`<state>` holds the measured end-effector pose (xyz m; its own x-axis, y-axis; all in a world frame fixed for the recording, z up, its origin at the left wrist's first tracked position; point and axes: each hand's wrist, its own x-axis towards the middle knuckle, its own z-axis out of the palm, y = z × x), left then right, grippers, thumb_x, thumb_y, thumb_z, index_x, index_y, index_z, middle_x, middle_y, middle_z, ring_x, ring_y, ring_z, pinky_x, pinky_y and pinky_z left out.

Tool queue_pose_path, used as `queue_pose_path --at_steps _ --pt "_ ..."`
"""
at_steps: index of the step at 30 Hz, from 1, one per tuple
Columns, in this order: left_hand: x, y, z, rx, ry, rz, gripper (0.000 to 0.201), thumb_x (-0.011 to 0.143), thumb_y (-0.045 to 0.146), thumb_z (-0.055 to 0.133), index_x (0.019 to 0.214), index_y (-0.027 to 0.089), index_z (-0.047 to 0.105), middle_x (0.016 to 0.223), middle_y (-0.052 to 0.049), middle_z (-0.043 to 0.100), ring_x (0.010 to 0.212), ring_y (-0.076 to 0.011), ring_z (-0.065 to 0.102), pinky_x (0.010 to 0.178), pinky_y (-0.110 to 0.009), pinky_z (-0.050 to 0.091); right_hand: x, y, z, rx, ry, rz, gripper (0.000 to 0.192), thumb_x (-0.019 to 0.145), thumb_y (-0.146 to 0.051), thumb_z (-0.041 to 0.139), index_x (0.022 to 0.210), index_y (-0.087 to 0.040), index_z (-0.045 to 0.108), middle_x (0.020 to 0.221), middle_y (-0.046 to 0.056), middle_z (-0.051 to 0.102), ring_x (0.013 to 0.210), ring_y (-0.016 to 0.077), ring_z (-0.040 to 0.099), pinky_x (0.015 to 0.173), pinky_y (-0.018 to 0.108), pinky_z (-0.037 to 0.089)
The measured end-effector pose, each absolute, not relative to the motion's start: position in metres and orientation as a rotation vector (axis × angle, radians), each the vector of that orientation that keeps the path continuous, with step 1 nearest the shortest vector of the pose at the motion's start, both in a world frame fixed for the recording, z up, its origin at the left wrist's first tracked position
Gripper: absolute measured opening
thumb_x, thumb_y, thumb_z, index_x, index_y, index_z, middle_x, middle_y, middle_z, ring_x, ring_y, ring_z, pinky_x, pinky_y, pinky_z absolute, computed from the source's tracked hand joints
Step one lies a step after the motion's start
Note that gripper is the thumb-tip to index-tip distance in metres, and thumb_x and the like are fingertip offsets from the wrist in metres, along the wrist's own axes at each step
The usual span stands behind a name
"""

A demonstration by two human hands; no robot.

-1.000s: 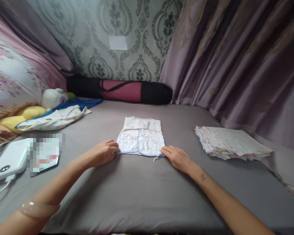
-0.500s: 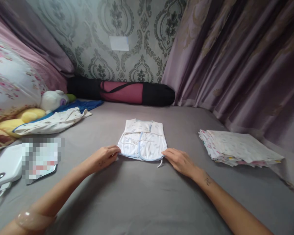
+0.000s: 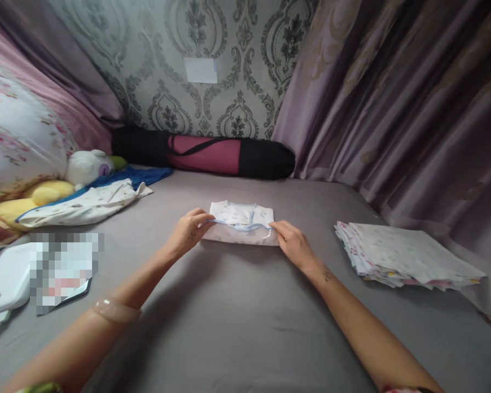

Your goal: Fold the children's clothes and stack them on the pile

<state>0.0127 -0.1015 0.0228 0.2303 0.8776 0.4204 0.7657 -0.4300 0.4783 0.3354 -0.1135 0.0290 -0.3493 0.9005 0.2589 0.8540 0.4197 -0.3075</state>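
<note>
Pinching the blue-trimmed hem of the small white cotton baby vest [image 3: 241, 222], left hand [image 3: 189, 230] and right hand [image 3: 293, 243] hold it between them; laying the hem level on the far edge, corners matched, should give a square fold on the grey bedsheet [image 3: 237, 316].

Pixelated patch [image 3: 61, 270] over phone; power bank [image 3: 2, 281] edge-cropped
</note>
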Motion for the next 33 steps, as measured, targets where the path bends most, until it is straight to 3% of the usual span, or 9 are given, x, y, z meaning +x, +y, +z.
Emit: queue_pose_path --at_steps 3,11,19,24,27,30,33 --pt "0.017 -0.081 0.018 2.401 1.671 1.003 0.034 0.094 0.042 0.044 0.100 0.023 0.072 0.092 -0.007 0.066 0.086 -0.0220 0.056 0.079 -0.033 0.044 0.328 -0.102 0.028 -1.629 -2.253 0.048 0.042 0.095 -0.013 0.037 0.129 -0.027 0.058 0.123 0.004 0.063 0.106 0.0193 0.061 0.090 0.028 0.045" --pt "0.026 -0.028 0.002 2.453 1.832 0.904 0.027 0.090 0.036 0.050 0.095 0.024 0.074 0.090 -0.009 0.069 0.087 -0.0259 0.051 0.083 -0.039 0.039 0.316 -0.058 0.019 -1.857 -2.257 -0.109 0.044 0.096 -0.015 0.033 0.133 -0.027 0.054 0.123 0.008 0.061 0.098 0.0210 0.063 0.085 0.030 0.043" --pt "0.028 0.003 -0.018 2.140 1.889 0.843 0.021 0.078 0.033 0.060 0.092 0.023 0.073 0.092 -0.010 0.071 0.100 -0.0321 0.056 0.087 -0.043 0.039 0.317 -0.027 0.014 -2.007 -2.241 0.108 0.041 0.097 -0.017 0.032 0.131 -0.025 0.054 0.125 0.011 0.061 0.109 0.0219 0.060 0.087 0.031 0.043" --pt "0.023 0.015 -0.030 1.846 1.877 0.956 0.032 0.075 0.032 0.057 0.102 0.019 0.069 0.091 -0.009 0.071 0.090 -0.0260 0.063 0.081 -0.036 0.047 0.323 -0.017 0.010 -2.142 -2.035 0.286 0.034 0.097 -0.027 0.039 0.124 -0.019 0.059 0.119 0.011 0.066 0.108 0.0220 0.062 0.083 0.029 0.045" --pt "0.020 0.016 -0.032 1.748 1.845 1.023 0.039 0.078 0.032 0.053 0.110 0.014 0.065 0.088 -0.009 0.070 0.083 -0.0226 0.065 0.073 -0.032 0.051 0.317 -0.021 0.013 -2.191 -1.984 0.228 0.035 0.098 -0.021 0.035 0.122 -0.017 0.060 0.117 0.014 0.066 0.107 0.0232 0.062 0.084 0.030 0.045" --pt "0.018 0.013 -0.029 1.707 1.768 1.080 0.044 0.079 0.036 0.052 0.114 0.011 0.063 0.089 -0.009 0.070 0.079 -0.0202 0.066 0.068 -0.029 0.052 0.302 -0.031 0.016 -2.077 -2.053 0.059 0.041 0.097 -0.014 0.027 0.124 -0.015 0.059 0.122 0.016 0.062 0.115 0.0230 0.058 0.093 0.032 0.042" --pt "0.019 0.013 -0.026 1.692 1.684 1.173 0.044 0.078 0.035 0.052 0.113 0.011 0.063 0.093 -0.009 0.070 0.083 -0.0197 0.065 0.072 -0.029 0.052 0.286 -0.040 0.014 -1.786 -2.272 0.060 0.045 0.100 -0.025 0.026 0.136 -0.014 0.050 0.140 0.014 0.052 0.132 0.0223 0.043 0.109 0.034 0.030"
